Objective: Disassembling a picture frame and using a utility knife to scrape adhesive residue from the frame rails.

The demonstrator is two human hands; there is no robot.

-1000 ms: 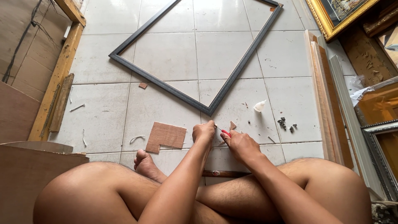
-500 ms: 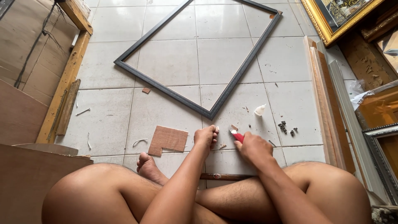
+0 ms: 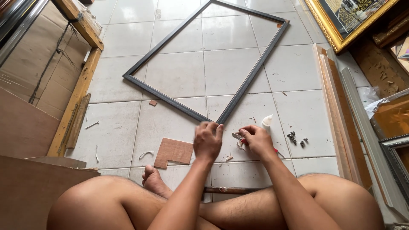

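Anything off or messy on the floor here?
Yes: loose screws lie scattered on the tiles right of the right hand, scraps sit around a notched cardboard piece, and the frame lies skewed to the tile lines.

floor [image 3: 179, 81]: glossy white tile | frame [image 3: 251, 76]: dark matt moulding | scrap [image 3: 174, 152]: brown matt cardboard | knife [image 3: 237, 136]: metal blade
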